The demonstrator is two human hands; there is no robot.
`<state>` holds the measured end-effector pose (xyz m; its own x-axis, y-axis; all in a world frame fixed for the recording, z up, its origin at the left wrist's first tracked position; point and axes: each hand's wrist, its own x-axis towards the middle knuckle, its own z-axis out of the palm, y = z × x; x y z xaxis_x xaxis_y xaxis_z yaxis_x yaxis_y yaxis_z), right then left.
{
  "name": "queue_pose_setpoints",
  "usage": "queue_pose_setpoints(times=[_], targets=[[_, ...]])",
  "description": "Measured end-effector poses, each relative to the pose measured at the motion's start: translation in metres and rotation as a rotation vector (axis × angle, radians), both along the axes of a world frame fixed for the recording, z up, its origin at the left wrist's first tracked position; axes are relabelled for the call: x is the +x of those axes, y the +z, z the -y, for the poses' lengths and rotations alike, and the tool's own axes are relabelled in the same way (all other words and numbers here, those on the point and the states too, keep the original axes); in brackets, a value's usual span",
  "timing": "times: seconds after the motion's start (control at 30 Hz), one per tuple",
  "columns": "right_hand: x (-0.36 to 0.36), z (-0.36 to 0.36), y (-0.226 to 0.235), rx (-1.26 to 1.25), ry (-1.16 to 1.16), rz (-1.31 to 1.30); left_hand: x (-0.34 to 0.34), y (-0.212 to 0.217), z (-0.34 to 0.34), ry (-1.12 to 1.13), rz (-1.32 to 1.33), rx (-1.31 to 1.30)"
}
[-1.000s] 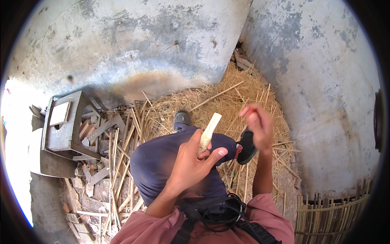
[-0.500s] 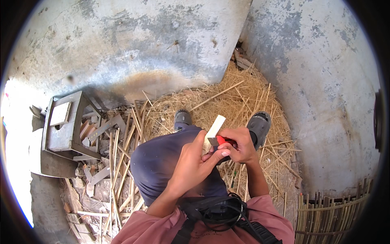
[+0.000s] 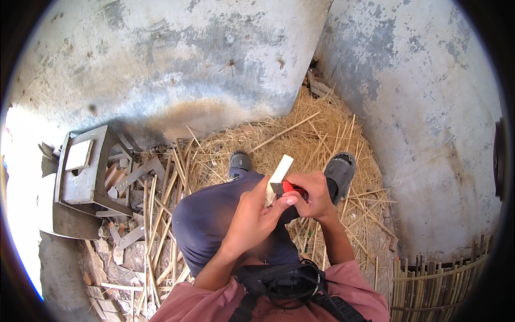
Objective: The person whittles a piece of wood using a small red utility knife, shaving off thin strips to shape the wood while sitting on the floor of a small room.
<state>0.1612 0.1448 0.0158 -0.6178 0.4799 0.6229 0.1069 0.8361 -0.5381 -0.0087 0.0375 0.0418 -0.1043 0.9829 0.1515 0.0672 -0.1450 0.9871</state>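
Observation:
My left hand [image 3: 251,216] is closed around a flat, pale strip of wood or bamboo [image 3: 281,168], whose upper end sticks out above the fingers, tilted to the right. In my right hand [image 3: 314,194] is a knife [image 3: 288,187] with a red and black handle and a short dark blade. The blade lies across the strip, touching it or very near it. My left thumb reaches over to the knife beside the right fingers. Both hands are above my lap, and the strip's lower end is mostly hidden by the left hand.
Straw and shavings [image 3: 268,131] cover the floor around my shoes [image 3: 340,172]. Long thin sticks [image 3: 153,236] lie on the left beside a wooden stool-like frame [image 3: 86,172]. A slatted bamboo panel [image 3: 440,284] stands at lower right. Worn walls [image 3: 204,53] enclose the corner.
The knife and the strip have shifted slightly left, and the blade sits at a slightly different angle against the strip. Both hands keep their hold.

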Motion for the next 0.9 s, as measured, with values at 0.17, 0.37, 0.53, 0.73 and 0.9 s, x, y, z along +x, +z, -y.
queue_pose_setpoints(times=[0.17, 0.37, 0.53, 0.73, 0.9], targets=[[-0.006, 0.007, 0.007, 0.063, -0.101, 0.002, 0.001, -0.005, -0.002, -0.01, 0.081, -0.022], [-0.013, 0.009, 0.008, 0.177, -0.215, -0.038, 0.0, -0.014, -0.007, -0.032, 0.125, -0.023], [-0.017, 0.006, 0.008, 0.26, -0.278, -0.053, 0.006, -0.015, -0.01, 0.003, 0.2, 0.033], [-0.016, -0.003, 0.008, 0.32, -0.358, -0.092, 0.006, 0.0, -0.01, -0.011, 0.223, 0.023], [0.034, -0.095, 0.032, -0.114, -0.79, -0.297, 0.013, -0.018, 0.005, -0.045, 0.131, -0.05]])
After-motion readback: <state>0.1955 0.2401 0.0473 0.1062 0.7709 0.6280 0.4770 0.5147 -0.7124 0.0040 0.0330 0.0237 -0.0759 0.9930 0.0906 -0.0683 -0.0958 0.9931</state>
